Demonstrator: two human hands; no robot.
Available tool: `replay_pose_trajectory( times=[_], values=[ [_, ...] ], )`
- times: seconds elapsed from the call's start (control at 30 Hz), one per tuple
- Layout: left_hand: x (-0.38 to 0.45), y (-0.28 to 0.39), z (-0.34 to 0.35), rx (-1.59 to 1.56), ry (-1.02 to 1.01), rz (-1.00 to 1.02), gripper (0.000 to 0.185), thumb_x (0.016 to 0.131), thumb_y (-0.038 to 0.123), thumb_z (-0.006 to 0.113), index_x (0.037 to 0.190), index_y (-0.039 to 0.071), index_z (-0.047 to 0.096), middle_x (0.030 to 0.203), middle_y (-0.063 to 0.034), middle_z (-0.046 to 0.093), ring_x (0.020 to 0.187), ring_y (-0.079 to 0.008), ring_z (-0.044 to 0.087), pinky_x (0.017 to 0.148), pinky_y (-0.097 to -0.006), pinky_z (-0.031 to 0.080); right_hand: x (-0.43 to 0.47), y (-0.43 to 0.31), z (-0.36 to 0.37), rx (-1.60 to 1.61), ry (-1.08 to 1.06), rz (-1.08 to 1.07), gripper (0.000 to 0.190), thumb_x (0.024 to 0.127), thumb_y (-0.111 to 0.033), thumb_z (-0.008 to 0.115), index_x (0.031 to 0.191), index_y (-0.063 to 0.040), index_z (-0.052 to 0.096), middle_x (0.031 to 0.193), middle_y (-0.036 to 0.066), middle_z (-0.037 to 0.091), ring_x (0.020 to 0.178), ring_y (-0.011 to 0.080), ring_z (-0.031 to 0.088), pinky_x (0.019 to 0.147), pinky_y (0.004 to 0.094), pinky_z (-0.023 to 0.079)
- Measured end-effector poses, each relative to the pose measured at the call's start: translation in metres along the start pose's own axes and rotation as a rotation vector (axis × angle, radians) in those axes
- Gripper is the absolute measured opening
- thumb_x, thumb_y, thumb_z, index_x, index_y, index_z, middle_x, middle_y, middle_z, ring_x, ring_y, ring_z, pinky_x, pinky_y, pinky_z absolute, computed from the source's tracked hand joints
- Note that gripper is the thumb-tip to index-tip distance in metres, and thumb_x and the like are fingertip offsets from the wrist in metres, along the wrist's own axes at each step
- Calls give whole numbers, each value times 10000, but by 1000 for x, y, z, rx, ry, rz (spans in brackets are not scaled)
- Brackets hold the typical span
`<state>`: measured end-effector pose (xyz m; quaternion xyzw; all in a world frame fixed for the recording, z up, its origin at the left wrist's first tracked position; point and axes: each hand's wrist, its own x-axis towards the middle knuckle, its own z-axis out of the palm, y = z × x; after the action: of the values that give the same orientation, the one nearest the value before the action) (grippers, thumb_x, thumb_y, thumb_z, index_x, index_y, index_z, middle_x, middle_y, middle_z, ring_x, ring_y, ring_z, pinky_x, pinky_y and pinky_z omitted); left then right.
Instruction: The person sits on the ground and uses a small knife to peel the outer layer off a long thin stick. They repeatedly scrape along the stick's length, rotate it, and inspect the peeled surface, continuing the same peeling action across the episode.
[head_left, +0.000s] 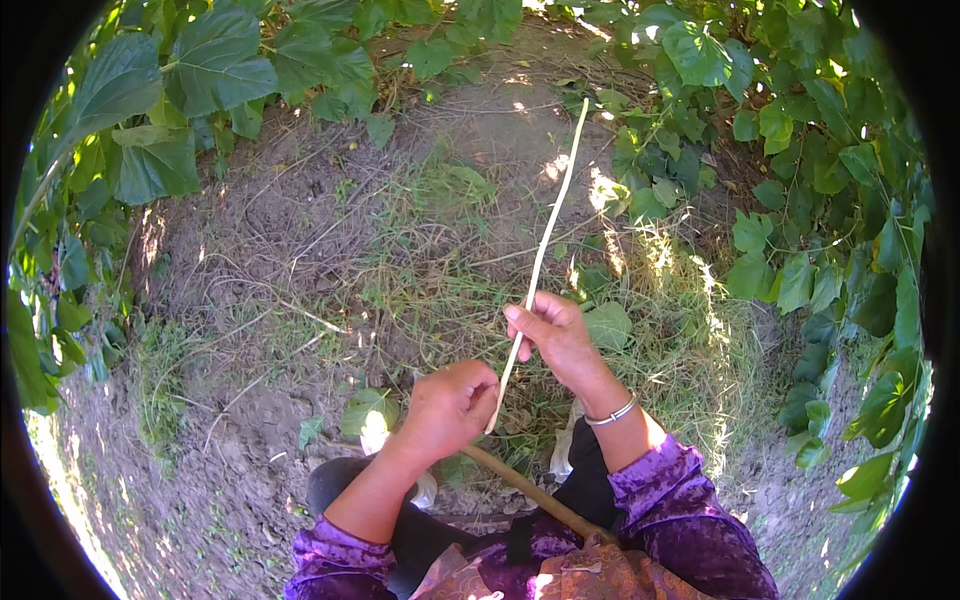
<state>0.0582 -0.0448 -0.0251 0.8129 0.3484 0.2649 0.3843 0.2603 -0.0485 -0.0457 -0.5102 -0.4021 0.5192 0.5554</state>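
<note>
A long, thin, pale stick (551, 217), apparently stripped of bark, slants up and away in front of me. My right hand (551, 326) pinches it below its middle between thumb and fingers; a silver bangle circles that wrist. Lower down, my left hand (454, 405) is curled closed against the stick near its bottom end. The inside of that fist is hidden from view. A thicker brown wooden stick (525, 487) runs from my lap up to beneath the left hand, where its far end is hidden.
Leafy branches (217, 67) hang at the upper left, and a dense wall of broad green leaves (810, 247) borders the right. Dry grass and twigs cover the soil (247, 217). A fallen green leaf (609, 326) lies just beyond my right hand. My dark-clad knee (334, 480) is below.
</note>
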Motion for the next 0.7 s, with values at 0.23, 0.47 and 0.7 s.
replay_pose_trajectory(
  times=[0.23, 0.47, 0.7],
  values=[
    [2, -21, -10, -138, 163, -211, 55, 851, 84, 683, 856, 59, 634, 720, -34, 613, 605, -153, 583, 578, -297, 464, 0, -8, -7, 163, 19, 54, 164, 1004, -173, 566, 923, -37, 609, 829, 73, 650, 633, 123, 584, 565, 250, 505],
    [2, -10, -11, -524, -85, -322, 45, 906, 52, 686, 937, 20, 690, 823, 13, 623, 736, -57, 574, 662, -228, 463, 0, -10, -9, 202, -22, 48, 157, 1008, -178, 553, 943, -43, 598, 845, 83, 656, 654, 140, 606, 585, 253, 508],
    [1, -6, -14, -364, -139, -207, 53, 906, 59, 696, 940, 20, 705, 819, -1, 624, 753, -69, 581, 677, -245, 476, 1, -6, -8, 162, -58, 10, 159, 1007, -189, 561, 930, -53, 593, 839, 77, 658, 665, 133, 615, 573, 246, 511]
  ],
)
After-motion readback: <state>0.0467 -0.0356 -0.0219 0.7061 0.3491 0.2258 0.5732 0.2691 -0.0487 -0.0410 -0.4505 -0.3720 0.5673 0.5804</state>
